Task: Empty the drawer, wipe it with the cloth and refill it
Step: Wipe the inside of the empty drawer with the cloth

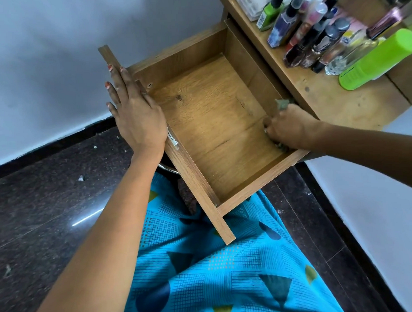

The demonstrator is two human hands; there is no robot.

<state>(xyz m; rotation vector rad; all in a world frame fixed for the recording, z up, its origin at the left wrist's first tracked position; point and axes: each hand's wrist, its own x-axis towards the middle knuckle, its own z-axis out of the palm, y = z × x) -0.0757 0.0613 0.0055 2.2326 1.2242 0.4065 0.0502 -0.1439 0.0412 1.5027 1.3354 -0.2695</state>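
Head view: drawer [213, 122] open, bare, wood-grained

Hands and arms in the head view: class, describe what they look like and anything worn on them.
The left forearm and right forearm are bare: no sleeves, watch or bangles. The left hand has patchy orange-red nail polish. On the right hand the nails are mostly out of sight.

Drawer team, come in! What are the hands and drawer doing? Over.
Left hand flat on the drawer front, fingers straight. Right hand grips the cloth inside, against a side wall. Drawer emptied, nothing in the way.
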